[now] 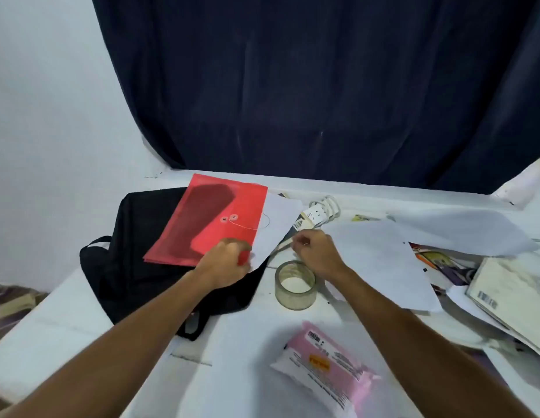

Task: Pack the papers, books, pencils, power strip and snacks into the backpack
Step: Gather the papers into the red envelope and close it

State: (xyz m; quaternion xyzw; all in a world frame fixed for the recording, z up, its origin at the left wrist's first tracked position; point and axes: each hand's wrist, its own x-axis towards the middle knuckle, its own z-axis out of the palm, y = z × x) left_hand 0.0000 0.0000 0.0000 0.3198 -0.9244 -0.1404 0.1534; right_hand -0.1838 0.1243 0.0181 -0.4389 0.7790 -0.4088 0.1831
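left hand (229, 260) grips the red folder (208, 218), right hand (315, 251) pinches a sheet (277, 224) edge. i'd square them before bagging in the backpack (136, 260).

A red folder (216, 218) with a darker red patch showing through lies on a black backpack (136, 267). The sheets of paper (380, 260) are white, as are the table (66, 321) and power strip (315, 217). The tape roll (295, 286) is clear with a greenish tint. The snack packet (323, 366) is pink and white with an orange label. The curtain (323, 86) behind is dark navy.
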